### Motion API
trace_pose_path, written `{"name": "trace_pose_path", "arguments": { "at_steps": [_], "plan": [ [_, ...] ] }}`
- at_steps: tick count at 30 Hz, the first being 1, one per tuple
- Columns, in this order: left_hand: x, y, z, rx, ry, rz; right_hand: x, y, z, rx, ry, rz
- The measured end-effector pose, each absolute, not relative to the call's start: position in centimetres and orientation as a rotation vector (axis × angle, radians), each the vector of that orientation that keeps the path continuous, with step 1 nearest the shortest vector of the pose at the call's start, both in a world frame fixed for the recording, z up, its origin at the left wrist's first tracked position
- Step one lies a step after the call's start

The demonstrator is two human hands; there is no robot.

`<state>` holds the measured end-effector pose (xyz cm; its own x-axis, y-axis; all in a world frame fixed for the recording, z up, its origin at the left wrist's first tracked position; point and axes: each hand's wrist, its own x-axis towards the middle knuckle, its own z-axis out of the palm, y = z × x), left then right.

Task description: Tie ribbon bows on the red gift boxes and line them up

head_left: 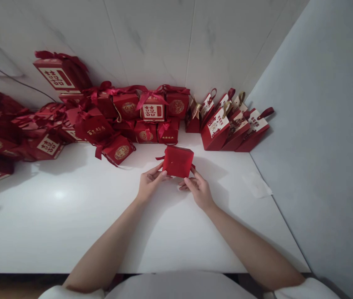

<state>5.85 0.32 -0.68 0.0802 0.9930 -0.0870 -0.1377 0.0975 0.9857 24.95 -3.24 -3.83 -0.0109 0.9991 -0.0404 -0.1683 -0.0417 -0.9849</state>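
Observation:
A small red gift box (178, 161) is held between my two hands above the white table, its plain face toward me. My left hand (151, 179) grips the lower left corner, thumb on the near face and fingers behind. At the lower right corner my right hand (198, 187) has its thumb near the bottom edge, with fingers partly hidden behind the box. Bits of red ribbon stick out at the box's left and right sides. Whatever is on the far side of the box is hidden.
Red boxes with ribbons and gold print (122, 151) are stacked along the tiled wall. Triangular red boxes with loop handles (216, 128) stand at the back right. A white slip of paper (257, 185) lies by the right wall panel (326, 145). The white table (70, 232) ends near my body.

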Motion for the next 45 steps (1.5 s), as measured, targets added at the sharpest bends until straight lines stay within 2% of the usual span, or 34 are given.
{"name": "trace_pose_path", "arguments": {
  "at_steps": [45],
  "plan": [
    [4.94, 0.81, -1.36, 1.176, 1.061, 1.073, 24.96, -2.98, -4.18, -1.08, -1.075, 1.309]
  ]
}}
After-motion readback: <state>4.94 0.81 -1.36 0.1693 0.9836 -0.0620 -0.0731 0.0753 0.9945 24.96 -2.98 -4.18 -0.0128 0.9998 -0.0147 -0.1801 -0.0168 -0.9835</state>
